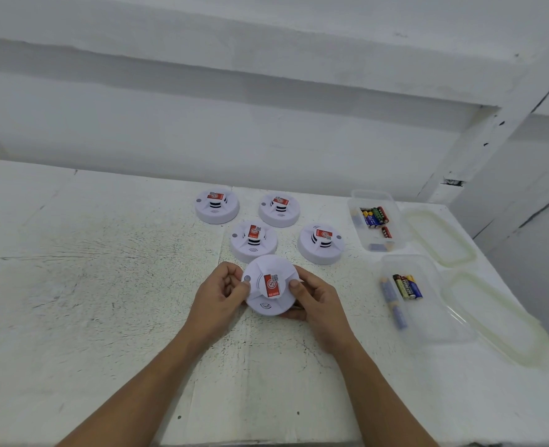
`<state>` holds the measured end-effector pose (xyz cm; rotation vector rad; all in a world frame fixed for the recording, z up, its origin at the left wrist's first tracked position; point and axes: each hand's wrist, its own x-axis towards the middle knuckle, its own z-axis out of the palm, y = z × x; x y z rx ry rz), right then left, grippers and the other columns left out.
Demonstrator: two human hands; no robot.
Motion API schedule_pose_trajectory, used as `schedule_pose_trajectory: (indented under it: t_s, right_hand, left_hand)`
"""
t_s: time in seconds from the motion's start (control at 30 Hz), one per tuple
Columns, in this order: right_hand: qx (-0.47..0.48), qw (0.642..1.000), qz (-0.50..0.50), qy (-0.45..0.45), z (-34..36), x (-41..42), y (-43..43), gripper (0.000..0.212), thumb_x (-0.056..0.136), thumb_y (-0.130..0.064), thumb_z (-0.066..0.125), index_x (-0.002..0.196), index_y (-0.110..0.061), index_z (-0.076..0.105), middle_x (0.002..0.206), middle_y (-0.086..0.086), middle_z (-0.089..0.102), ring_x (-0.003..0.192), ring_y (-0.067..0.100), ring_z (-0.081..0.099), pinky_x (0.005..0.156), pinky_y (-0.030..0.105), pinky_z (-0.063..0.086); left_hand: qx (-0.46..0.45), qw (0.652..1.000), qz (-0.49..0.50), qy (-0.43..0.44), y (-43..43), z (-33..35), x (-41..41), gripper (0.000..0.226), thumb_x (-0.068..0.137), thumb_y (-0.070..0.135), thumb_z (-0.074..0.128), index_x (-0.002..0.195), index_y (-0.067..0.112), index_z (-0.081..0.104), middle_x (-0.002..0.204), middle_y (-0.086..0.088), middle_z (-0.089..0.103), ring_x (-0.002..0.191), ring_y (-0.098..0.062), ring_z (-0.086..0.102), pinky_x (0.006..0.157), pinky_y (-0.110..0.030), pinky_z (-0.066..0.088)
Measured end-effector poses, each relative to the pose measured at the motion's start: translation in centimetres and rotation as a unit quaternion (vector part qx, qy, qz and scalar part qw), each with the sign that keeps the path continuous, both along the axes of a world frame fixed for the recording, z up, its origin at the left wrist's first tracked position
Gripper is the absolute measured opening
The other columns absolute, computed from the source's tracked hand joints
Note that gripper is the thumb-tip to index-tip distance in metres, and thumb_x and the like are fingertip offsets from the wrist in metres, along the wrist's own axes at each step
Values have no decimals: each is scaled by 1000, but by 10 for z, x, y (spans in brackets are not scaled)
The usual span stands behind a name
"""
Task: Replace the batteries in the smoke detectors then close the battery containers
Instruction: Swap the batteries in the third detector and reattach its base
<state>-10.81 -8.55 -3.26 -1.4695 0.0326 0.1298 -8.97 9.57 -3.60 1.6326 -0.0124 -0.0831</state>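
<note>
Fingers of the left hand are curled round the left rim of the nearest smoke detector. The right hand grips the opposite rim, thumb on top and fingers beneath. The unit is held low over the near-centre of the table, sticker face up; whether it touches the surface cannot be told. A two-sided grip of this kind suits turning the unit over or twisting its base, and the battery compartment, not visible, is judged to lie underneath.

Just beyond stand four further detectors, all face up in a loose cluster, apparently not yet opened. The closest two sit just behind the held unit and could be knocked if it is swung forward.

To the right, the near container is open and holds a few batteries. The far container is also open and holds mixed cells. Two lids lie beside them toward the table edge. The reach from the right hand to either container is unobstructed. A white wall closes the far side.
</note>
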Motion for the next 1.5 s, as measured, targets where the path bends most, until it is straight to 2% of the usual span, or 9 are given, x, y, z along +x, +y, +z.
schedule_pose_trajectory:
  t_s: [0.3, 0.57, 0.8, 0.93, 1.13, 1.2, 1.33, 1.4, 1.5]
  right_hand:
    - [0, 1000, -2, 0, 1, 0, 1, 29, 97, -15, 49, 123, -21, 60, 108, 3, 72, 100, 23, 69, 78, 40, 58]
    - [-3, 1000, -3, -1, 2, -1, 1, 28, 97, -15, 49, 121, -23, 61, 107, 2, 73, 98, 23, 70, 75, 37, 59]
    - [-22, 999, -20, -11, -2, 2, 8, 27, 93, -15, 57, 118, -20, 65, 105, 8, 72, 97, 25, 70, 77, 44, 58]
    - [-54, 998, -28, -33, 0, 13, 34, 25, 92, -14, 60, 112, -25, 67, 97, 6, 74, 88, 21, 72, 70, 38, 60]
    - [-121, 992, -23, -37, -2, 48, 96, 27, 86, -20, 69, 112, -18, 65, 95, 4, 71, 83, 18, 71, 71, 39, 60]
    - [-150, 988, -22, -34, -1, 60, 115, 23, 85, -22, 70, 108, -19, 64, 91, 2, 71, 79, 18, 70, 70, 38, 60]
    - [-222, 974, -12, -40, 3, 83, 148, 20, 85, -25, 68, 102, -17, 64, 84, -3, 69, 72, 15, 69, 67, 40, 60]
    - [-250, 968, -5, -30, 5, 91, 159, 22, 86, -27, 67, 103, -15, 63, 85, -3, 67, 70, 16, 67, 62, 35, 60]
    - [-272, 962, -4, -11, 9, 101, 170, 22, 88, -26, 64, 106, -12, 61, 87, -2, 65, 70, 13, 65, 55, 25, 58]
  left_hand:
    - [11, 1000, 9, -13, -1, 1, -2, 6, 90, 3, 56, 92, -2, 54, 70, -8, 46, 58, -6, 43, 51, -12, 43]
    - [-2, 1000, 4, -13, 0, -3, -2, 5, 89, 3, 58, 91, 0, 55, 69, -6, 47, 59, -6, 45, 54, -15, 45]
    - [-50, 997, 48, -20, 10, -11, -2, 17, 76, 28, 64, 86, 15, 60, 69, -6, 54, 66, -19, 51, 62, -37, 47]
    - [-97, 991, 90, -7, 27, -6, 4, 20, 75, 33, 66, 88, 18, 63, 72, -8, 60, 70, -25, 55, 64, -42, 48]
    - [-22, 990, 135, -30, 90, 1, 31, 9, 90, 20, 62, 99, 19, 63, 86, -16, 68, 77, -24, 65, 66, -42, 53]
    - [7, 989, 142, -26, 107, 2, 41, 10, 91, 22, 61, 101, 20, 62, 85, -9, 71, 77, -21, 68, 66, -41, 55]
    - [79, 984, 155, -32, 138, 4, 63, 8, 91, 27, 60, 98, 24, 61, 80, 1, 71, 70, -13, 66, 59, -27, 48]
    - [111, 980, 158, -38, 147, 4, 74, 9, 91, 28, 58, 99, 25, 62, 85, 4, 70, 75, -10, 65, 63, -26, 48]
    - [124, 983, 129, -32, 154, 5, 84, 18, 91, 29, 57, 108, 27, 63, 99, 9, 70, 90, -8, 65, 79, -30, 53]
